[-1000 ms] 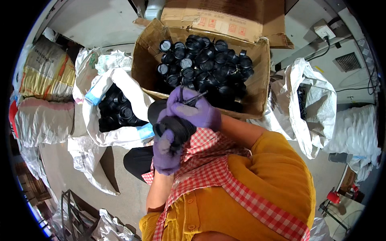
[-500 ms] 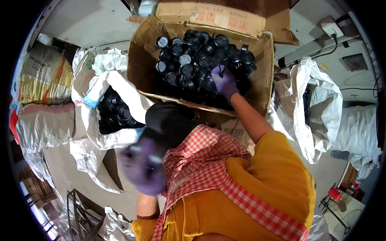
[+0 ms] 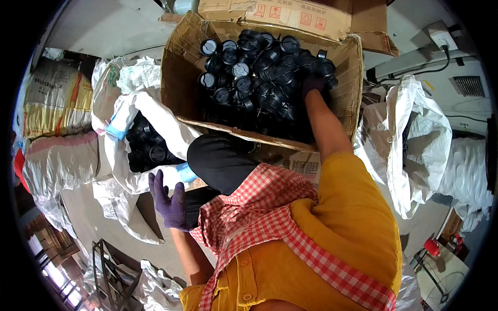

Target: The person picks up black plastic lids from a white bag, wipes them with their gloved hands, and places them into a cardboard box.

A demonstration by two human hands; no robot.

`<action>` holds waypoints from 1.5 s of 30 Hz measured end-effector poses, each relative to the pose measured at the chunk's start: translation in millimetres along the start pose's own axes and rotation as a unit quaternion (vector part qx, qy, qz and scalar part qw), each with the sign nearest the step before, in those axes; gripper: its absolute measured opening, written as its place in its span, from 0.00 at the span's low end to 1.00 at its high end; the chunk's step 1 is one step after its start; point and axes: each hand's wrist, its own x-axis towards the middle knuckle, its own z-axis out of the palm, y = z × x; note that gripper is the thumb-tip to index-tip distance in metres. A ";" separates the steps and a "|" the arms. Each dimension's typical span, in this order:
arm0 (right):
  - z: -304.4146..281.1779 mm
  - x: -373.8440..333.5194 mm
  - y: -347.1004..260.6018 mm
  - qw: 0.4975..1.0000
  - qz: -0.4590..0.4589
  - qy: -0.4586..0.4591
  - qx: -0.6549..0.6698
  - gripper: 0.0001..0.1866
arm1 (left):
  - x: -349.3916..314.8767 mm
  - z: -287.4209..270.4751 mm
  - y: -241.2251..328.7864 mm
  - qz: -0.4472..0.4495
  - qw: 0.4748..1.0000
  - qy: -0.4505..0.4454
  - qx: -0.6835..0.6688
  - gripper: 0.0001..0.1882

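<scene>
Right hand's down in the black round parts inside the cardboard box, can't tell if it's gripping, so I'd lift straight up to avoid snags, keeping that empty, spread-out left hand free.

Mustard-yellow shirt with round matching buttons and sleeves that leave the forearms bare; red-and-white checked apron with a broad checked strap; black trousers; purple gloves on left hand and right hand.
</scene>
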 end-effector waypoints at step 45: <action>-179.4 -333.6 -40.1 0.622 -0.565 -0.038 0.541 0.15 | -25.7 8.6 63.8 -0.114 0.726 -0.302 -0.607 0.39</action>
